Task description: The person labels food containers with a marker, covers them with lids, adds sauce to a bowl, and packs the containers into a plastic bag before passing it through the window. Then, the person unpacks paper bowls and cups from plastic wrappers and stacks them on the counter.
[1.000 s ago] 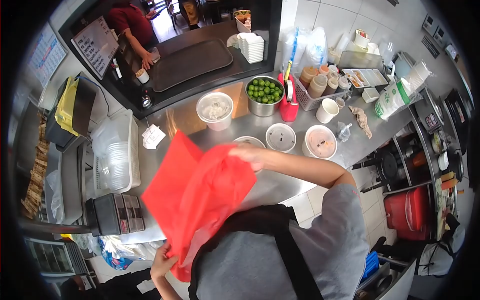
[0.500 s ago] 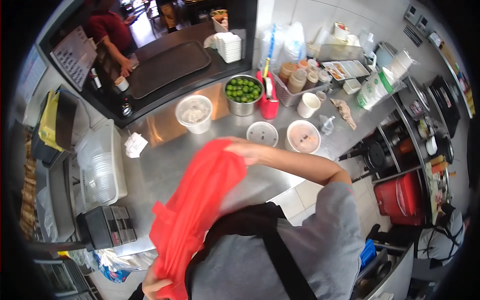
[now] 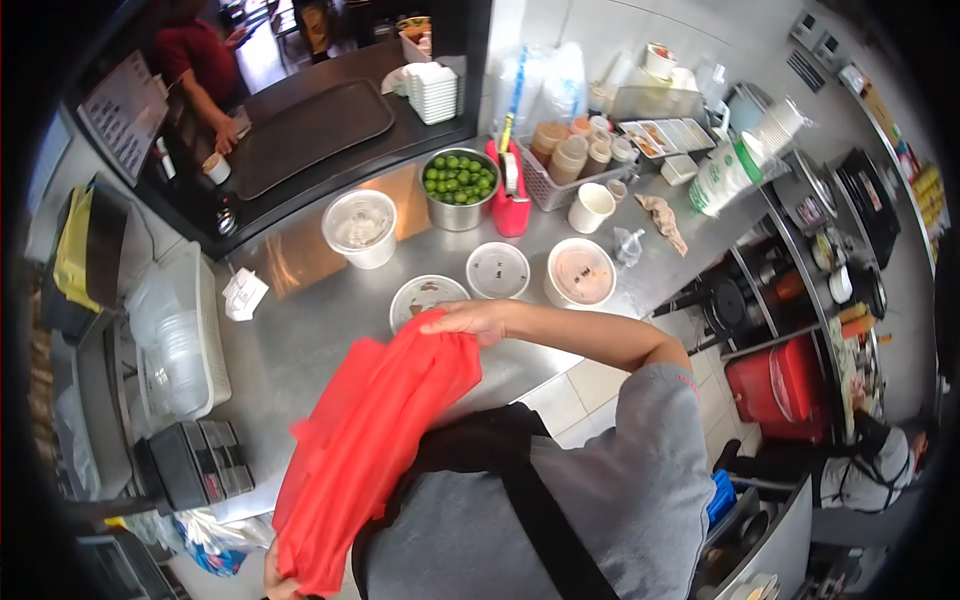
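Note:
A red plastic bag (image 3: 375, 430) is stretched in a slant across the front of my body. My right hand (image 3: 470, 320) grips its upper end, fingers closed on the bunched plastic. At the bottom left, my left hand (image 3: 280, 578) holds the lower end, partly hidden behind the bag. Just beyond my right hand is a round white tub (image 3: 425, 294), its near side covered by the hand and bag. Beside it lie a round clear lid (image 3: 498, 270) and a white tub with pinkish contents (image 3: 580, 273). Another lidded white tub (image 3: 360, 228) stands farther back.
A metal pot of green limes (image 3: 459, 188) stands behind the tubs, near a basket of sauce bottles (image 3: 566, 165). A white basket of plastic lids (image 3: 212, 350) is left, above black drawers (image 3: 200, 462). A person (image 3: 195, 60) stands beyond the black tray (image 3: 315, 140); another person (image 3: 875, 470) is at right.
The bag's upper end and my right hand have come slightly lower and nearer, showing the round tub behind. The bag is spread wider. The whole view has shifted a little.

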`<state>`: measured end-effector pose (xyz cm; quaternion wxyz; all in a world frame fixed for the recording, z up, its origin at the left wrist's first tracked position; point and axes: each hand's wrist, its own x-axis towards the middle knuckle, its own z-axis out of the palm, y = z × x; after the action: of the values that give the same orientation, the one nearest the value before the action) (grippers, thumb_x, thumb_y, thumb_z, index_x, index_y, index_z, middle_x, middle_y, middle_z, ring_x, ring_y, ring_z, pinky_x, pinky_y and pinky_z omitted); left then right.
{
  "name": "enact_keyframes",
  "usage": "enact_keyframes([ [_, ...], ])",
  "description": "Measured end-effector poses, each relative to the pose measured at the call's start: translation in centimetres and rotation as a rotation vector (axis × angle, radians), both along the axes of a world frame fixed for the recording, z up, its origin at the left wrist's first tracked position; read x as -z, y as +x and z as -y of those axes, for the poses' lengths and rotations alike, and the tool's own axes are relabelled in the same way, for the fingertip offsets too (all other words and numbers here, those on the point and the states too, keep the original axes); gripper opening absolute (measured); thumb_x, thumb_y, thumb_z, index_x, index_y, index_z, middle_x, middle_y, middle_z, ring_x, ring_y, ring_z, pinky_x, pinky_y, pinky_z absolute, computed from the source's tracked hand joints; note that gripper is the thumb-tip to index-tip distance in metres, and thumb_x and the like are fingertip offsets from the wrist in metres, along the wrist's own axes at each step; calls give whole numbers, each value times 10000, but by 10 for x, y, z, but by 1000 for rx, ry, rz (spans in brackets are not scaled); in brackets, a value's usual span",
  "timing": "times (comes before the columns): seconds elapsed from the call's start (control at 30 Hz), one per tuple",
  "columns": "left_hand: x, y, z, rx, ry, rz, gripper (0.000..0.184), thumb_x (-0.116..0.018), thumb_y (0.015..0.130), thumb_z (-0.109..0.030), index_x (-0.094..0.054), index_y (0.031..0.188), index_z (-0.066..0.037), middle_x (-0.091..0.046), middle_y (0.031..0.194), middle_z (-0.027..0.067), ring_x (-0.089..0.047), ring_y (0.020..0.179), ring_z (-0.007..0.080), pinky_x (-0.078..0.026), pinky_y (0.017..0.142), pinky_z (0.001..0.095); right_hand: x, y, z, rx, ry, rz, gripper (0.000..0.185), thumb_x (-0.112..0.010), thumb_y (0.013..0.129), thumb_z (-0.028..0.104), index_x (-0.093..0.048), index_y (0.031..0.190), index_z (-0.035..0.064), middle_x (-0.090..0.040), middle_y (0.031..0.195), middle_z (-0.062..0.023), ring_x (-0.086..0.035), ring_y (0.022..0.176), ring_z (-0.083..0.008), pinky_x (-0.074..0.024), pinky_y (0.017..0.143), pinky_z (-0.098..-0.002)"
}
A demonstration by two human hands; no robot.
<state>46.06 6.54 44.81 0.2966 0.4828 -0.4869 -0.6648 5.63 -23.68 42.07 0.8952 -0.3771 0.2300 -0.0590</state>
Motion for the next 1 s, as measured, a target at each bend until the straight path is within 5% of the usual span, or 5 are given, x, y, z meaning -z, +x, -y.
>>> enact_keyframes([
  [0.27,36,5,-3,-1115,-404,-212,391,-637,650,1,-494,1004,-85,-452,1261,120,-520,1010,199,-417,855,308,31,-3,-39,20,301,-145,566,-492,870,475,-434,1230,42,-512,1229,-110,-530,1093,-147,-456,920,-326],
  [0.4,43,10,3,-681,-633,531,111,-510,675,23,-591,744,-9,-343,1387,165,-580,944,198,-459,794,315,22,-11,-53,134,394,-212,608,-438,867,537,-438,1238,55,-510,1238,-109,-535,1089,-150,-452,919,-332],
  [0.6,44,-37,27,-347,-419,1203,408,-516,698,76,-601,1087,-18,-504,1228,191,-595,938,284,-469,772,333,59,-22,-59,370,314,-335,543,-430,895,483,-397,1226,54,-503,1218,-120,-558,1046,-221,-472,875,-377],
  [0.77,24,-27,18,-428,-300,944,506,-630,654,71,-564,1147,-20,-564,1128,190,-588,967,280,-456,824,319,90,-18,-49,666,79,-492,381,-535,890,283,-317,1104,55,-499,1124,-152,-552,1020,-317,-478,856,-459],
  [1.0,-9,-18,12,-478,-259,778,718,-737,538,29,-501,1215,-1,-566,1136,153,-551,1038,252,-417,902,314,102,-2,-19,799,-12,-296,228,-534,821,52,-364,970,23,-540,1020,-185,-618,901,-374,-544,771,-415],
])
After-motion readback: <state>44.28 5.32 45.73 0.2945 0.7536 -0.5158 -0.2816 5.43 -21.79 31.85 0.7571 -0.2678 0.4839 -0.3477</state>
